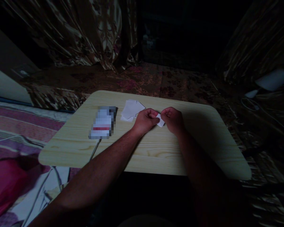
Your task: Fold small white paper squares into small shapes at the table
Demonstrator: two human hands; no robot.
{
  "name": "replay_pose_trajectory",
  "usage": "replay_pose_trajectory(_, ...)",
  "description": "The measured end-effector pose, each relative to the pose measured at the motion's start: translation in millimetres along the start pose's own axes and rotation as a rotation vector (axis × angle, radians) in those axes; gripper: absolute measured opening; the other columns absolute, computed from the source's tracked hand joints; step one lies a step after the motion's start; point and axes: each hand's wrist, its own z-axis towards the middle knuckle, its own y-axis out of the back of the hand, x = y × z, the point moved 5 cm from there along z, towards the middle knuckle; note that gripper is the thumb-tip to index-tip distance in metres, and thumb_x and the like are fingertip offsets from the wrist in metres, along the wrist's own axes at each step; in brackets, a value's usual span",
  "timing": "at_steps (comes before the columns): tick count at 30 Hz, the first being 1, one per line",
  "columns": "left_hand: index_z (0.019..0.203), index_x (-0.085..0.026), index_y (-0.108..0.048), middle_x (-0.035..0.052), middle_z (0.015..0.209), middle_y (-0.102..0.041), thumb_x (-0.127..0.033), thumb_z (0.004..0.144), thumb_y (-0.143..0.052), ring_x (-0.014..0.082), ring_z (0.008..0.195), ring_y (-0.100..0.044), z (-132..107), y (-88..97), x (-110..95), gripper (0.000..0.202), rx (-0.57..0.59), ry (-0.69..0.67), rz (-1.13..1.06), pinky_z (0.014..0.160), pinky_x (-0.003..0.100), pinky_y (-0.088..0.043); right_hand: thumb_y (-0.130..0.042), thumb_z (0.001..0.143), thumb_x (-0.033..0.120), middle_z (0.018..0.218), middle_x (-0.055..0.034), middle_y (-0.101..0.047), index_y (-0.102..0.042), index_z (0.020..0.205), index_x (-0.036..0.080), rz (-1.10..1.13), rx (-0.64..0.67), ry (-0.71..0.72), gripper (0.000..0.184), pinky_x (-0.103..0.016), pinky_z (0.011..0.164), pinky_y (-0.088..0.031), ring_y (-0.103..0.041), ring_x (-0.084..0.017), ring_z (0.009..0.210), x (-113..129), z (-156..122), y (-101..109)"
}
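Between my two hands is a small folded piece of white paper (160,121), held just above the wooden table. My left hand (146,120) pinches its left side between thumb and fingers. At its upper right edge, my right hand (173,119) grips it with closed fingertips. Behind my left hand lies a loose stack of white paper sheets (132,109), fanned out at odd angles. The fingers partly cover the folded paper, so its full shape is hidden.
The light wooden table (153,151) has rounded corners. On its left lies a pixelated phone-like device (102,123) with a cable (95,149) running off the front edge. A striped bedspread (21,123) is at the left, patterned curtains (104,28) behind, and a white lamp-like object (273,80) at right.
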Motion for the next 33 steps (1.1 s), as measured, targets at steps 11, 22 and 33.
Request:
replay_pose_trajectory(11,0.078,-0.014,-0.063,-0.0012,0.065,-0.064,-0.016,0.054,-0.073,0.0095,0.053,-0.056,0.7,-0.8,2.1,0.026,0.019,0.004,-0.035,0.053,0.022,-0.043,-0.063,0.068,0.029,0.067,-0.0009,-0.067,-0.062,0.076,0.019,-0.009,0.007,-0.030,0.012,-0.025,0.055,-0.046,-0.061,-0.015,0.061,0.6,-0.4,1.0)
replay_pose_trajectory(22,0.078,-0.015,-0.063,-0.0016,0.064,-0.062,-0.019,0.058,-0.071,0.0085,0.051,-0.052,1.8,-0.7,3.9,0.022,0.035,-0.019,0.005,0.050,0.021,-0.039,-0.063,0.068,0.025,0.064,0.0003,-0.065,-0.062,0.075,0.019,-0.006,0.032,-0.007,0.009,-0.024,0.053,-0.044,-0.059,-0.014,0.057,-0.5,0.0,1.6)
replay_pose_trajectory(33,0.069,-0.015,-0.061,-0.0023,0.059,-0.055,-0.028,0.072,-0.062,0.0084,0.052,-0.045,0.5,1.5,-2.9,0.013,0.027,-0.149,0.156,0.051,0.021,-0.034,-0.063,0.067,0.027,0.062,0.0001,-0.065,-0.062,0.072,0.019,-0.012,0.102,-0.022,0.009,-0.025,0.052,-0.044,-0.059,-0.014,0.056,-1.7,-1.5,-3.9)
